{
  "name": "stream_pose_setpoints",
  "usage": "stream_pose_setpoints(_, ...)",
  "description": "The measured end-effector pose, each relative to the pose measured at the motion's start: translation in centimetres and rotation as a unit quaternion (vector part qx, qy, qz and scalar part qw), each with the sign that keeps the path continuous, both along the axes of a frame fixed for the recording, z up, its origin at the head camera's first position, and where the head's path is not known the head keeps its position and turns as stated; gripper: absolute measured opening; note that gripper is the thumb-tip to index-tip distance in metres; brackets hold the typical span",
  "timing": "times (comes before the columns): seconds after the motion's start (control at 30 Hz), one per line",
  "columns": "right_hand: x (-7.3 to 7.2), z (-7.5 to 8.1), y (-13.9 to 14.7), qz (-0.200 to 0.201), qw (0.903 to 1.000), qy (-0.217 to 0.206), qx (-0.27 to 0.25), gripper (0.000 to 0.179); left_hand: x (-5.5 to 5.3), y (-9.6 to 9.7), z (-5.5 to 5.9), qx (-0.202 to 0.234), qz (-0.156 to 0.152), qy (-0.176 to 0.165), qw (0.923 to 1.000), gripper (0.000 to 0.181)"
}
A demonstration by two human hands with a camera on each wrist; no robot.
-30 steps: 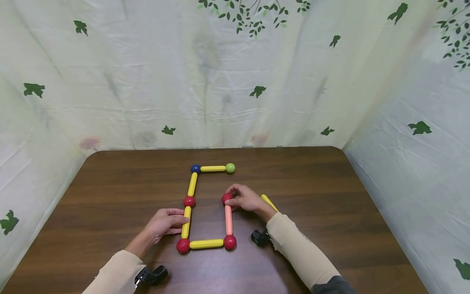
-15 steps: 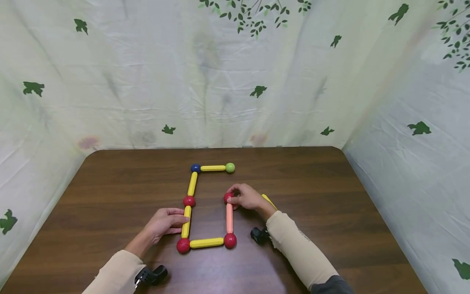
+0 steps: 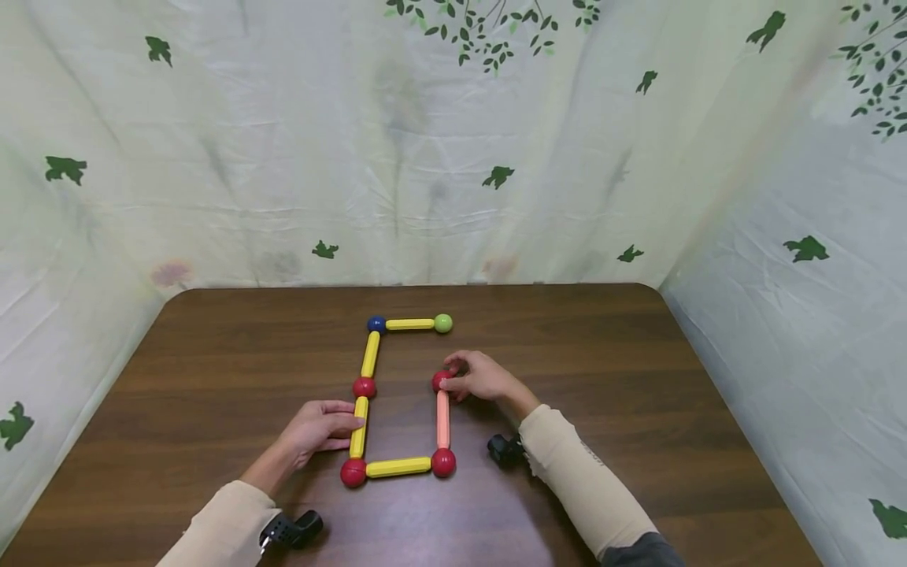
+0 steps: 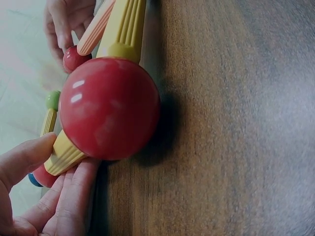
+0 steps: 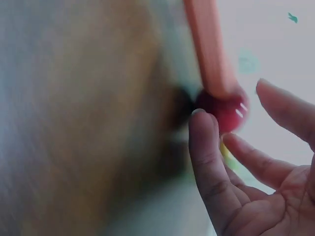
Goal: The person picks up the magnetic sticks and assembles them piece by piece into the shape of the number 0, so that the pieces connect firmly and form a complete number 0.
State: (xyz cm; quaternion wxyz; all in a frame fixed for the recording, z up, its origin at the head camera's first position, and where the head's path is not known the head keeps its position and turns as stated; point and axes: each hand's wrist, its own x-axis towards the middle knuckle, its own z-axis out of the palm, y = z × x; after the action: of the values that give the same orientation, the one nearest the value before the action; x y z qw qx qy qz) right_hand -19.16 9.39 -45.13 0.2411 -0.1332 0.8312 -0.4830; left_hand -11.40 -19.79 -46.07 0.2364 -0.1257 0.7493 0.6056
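My left hand (image 3: 319,429) pinches a yellow magnetic stick (image 3: 357,447) between thumb and fingers. That stick joins a near red ball (image 3: 353,472) to a farther red ball (image 3: 364,387). At the right, my right hand (image 3: 487,378) has its fingers spread around the red ball (image 5: 227,113) topping the pink stick (image 3: 442,421); the right wrist view shows the thumb standing away from the ball. Another red ball (image 3: 443,462) joins the pink stick to the front yellow stick (image 3: 399,467).
A yellow stick (image 3: 372,354) runs back to a blue ball (image 3: 377,324). From there another yellow stick (image 3: 411,324) reaches a green ball (image 3: 443,323). The brown table (image 3: 234,354) ends at a leaf-patterned cloth (image 3: 283,157). Black wrist devices (image 3: 294,529) sit on both arms.
The ball on the pink stick shifted slightly right and back, then my right fingers loosened from it. A loose yellow stick beside the right forearm is now hidden. The left hand stayed put.
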Motion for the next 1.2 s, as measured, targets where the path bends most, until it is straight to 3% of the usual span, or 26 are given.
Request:
stream_pose_setpoints(0.1, -0.3, 0.9, 1.2, -0.012, 0.9995, 0.018, 0.025, 0.047, -0.1, 0.0, 0.0, -0.004, -0.001, -0.001, 1.0000, 0.044)
stream_pose_setpoints(0.23, -0.9, 1.9, 3.7, -0.014, 0.9936, 0.061, 0.094, 0.043, -0.2, -0.1, -0.1, -0.004, 0.000, -0.001, 1.0000, 0.046)
stream_pose_setpoints(0.43, -1.7, 1.7, 6.9, 0.016, 0.9803, 0.090, 0.175, 0.034, -0.2, -0.4, -0.1, -0.004, 0.001, 0.003, 1.0000, 0.045)
stream_pose_setpoints(0.67, -1.4, 0.8, 7.9, 0.011, 0.9826, 0.040, 0.181, 0.035, -0.3, -0.5, -0.2, 0.005, -0.001, 0.006, 1.0000, 0.045)
stream_pose_setpoints(0.83, -1.0, 0.8, 7.7, 0.003, 0.9823, 0.027, 0.185, 0.038, -0.3, -0.3, -0.1, -0.002, -0.001, 0.003, 1.0000, 0.045)
stream_pose_setpoints(1.03, -0.8, 0.8, 7.7, 0.007, 0.9776, 0.044, 0.206, 0.037, -0.2, -0.1, 0.0, -0.005, 0.000, 0.001, 1.0000, 0.044)
stream_pose_setpoints(1.2, -0.9, 0.6, 7.8, 0.006, 0.9797, 0.061, 0.191, 0.029, -0.1, 0.0, -0.2, 0.005, -0.003, 0.005, 1.0000, 0.043)
